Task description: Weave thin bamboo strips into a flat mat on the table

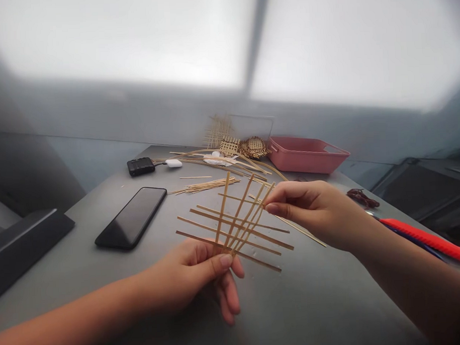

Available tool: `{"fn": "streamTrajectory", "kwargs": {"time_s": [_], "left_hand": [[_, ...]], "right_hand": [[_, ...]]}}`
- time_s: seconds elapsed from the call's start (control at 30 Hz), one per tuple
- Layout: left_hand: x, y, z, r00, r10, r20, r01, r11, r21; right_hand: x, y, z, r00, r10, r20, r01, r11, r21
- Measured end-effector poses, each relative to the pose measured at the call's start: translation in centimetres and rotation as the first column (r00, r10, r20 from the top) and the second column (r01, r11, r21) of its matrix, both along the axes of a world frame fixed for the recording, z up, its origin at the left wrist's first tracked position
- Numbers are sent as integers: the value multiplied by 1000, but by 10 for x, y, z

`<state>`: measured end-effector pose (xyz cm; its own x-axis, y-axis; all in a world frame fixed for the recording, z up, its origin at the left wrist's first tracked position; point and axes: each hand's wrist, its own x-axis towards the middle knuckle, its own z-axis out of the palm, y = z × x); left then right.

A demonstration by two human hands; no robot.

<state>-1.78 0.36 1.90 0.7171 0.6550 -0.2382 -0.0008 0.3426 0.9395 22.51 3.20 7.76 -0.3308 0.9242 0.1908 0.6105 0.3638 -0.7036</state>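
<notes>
A loose lattice of thin bamboo strips (235, 227) is held up above the table, its strips crossing over and under with gaps between them. My left hand (203, 269) pinches its lower edge between thumb and fingers, the other fingers curled below. At the upper right, my right hand (310, 215) is closed with thumb and forefinger together. They grip the end of a thin bamboo strip (238, 198) that runs leftward across the lattice's upright strips. Part of that end is hidden by the fingertips.
On the grey table (295, 311) lie a phone (132, 216), a black device (140, 166) with a white case (173, 164), and a bundle of strips (206, 185). Farther back are woven pieces (254, 147) and a pink basket (308, 162). A red-handled tool (424, 236) lies right.
</notes>
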Motion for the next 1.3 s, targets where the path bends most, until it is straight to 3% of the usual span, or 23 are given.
{"fn": "streamTrajectory", "kwargs": {"time_s": [0.13, 0.3, 0.6, 0.93, 1.3], "left_hand": [[2, 1, -2, 997, 72, 32, -72, 997, -17], [3, 4, -9, 993, 94, 75, -93, 996, -15], [4, 4, -9, 998, 55, 16, -56, 998, 7], [3, 0, -7, 992, 125, 21, -126, 992, 16], [2, 2, -11, 996, 84, -1, -84, 993, 81]], "right_hand": [[3, -3, 2, 995, -45, -87, 43, 999, -27], [8, -4, 5, 990, -139, 35, 136, 987, 81], [-11, -10, 1, 995, -31, 91, 17, 988, 152], [-3, -7, 5, 988, -56, 143, 28, 982, 188], [-13, -13, -2, 998, -15, 65, 4, 987, 162]]}}
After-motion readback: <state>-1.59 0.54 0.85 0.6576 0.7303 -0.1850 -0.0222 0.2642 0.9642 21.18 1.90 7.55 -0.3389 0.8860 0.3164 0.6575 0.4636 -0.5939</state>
